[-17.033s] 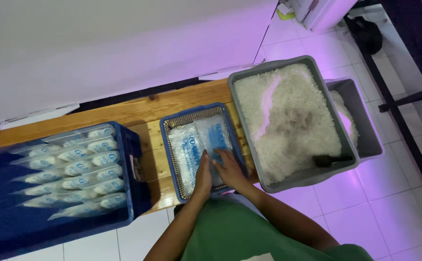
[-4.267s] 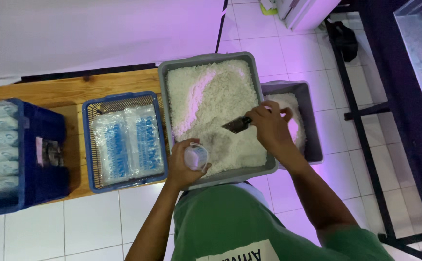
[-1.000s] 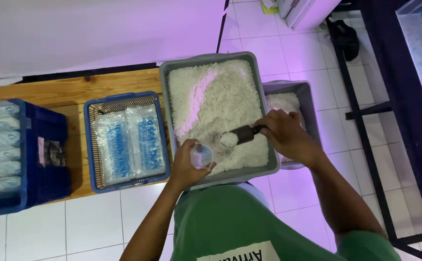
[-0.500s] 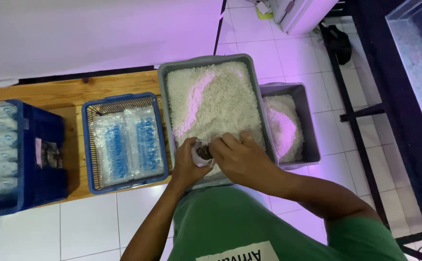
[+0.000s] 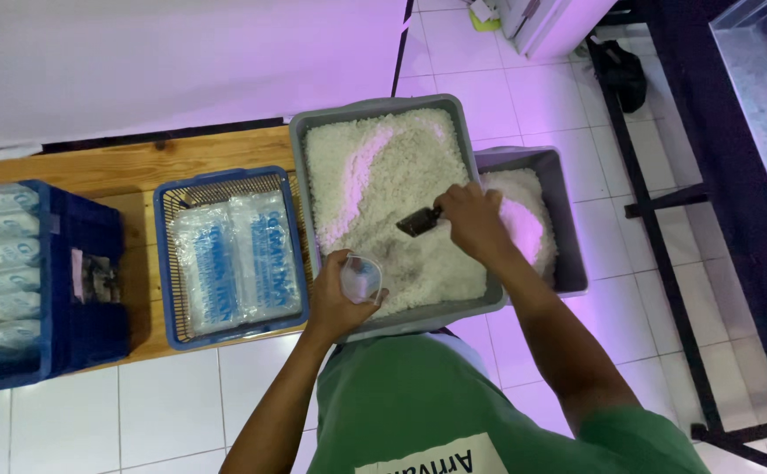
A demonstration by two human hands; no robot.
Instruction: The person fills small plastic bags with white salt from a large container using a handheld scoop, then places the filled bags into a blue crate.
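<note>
Scoop point(image 5: 418, 220): small, dark, held by its handle in the closed fingers of the right hand point(image 5: 471, 224); its mouth lies on the white grains, left of those fingers.
Clear bag point(image 5: 361, 278): small, its open mouth turned up, gripped by the left hand point(image 5: 341, 298) with fingers curled round it, over the near edge of the large tub.
Large grey tub point(image 5: 381, 107): filled with white grains, standing beside the table point(image 5: 129, 162).
Small grey tub point(image 5: 568, 219): to the right, touching the large one, also holding white grains.
Blue basket point(image 5: 165, 263): on the table, holding flat filled packets.
Dark blue crate point(image 5: 85, 290): far left, stacked with filled packets.
</note>
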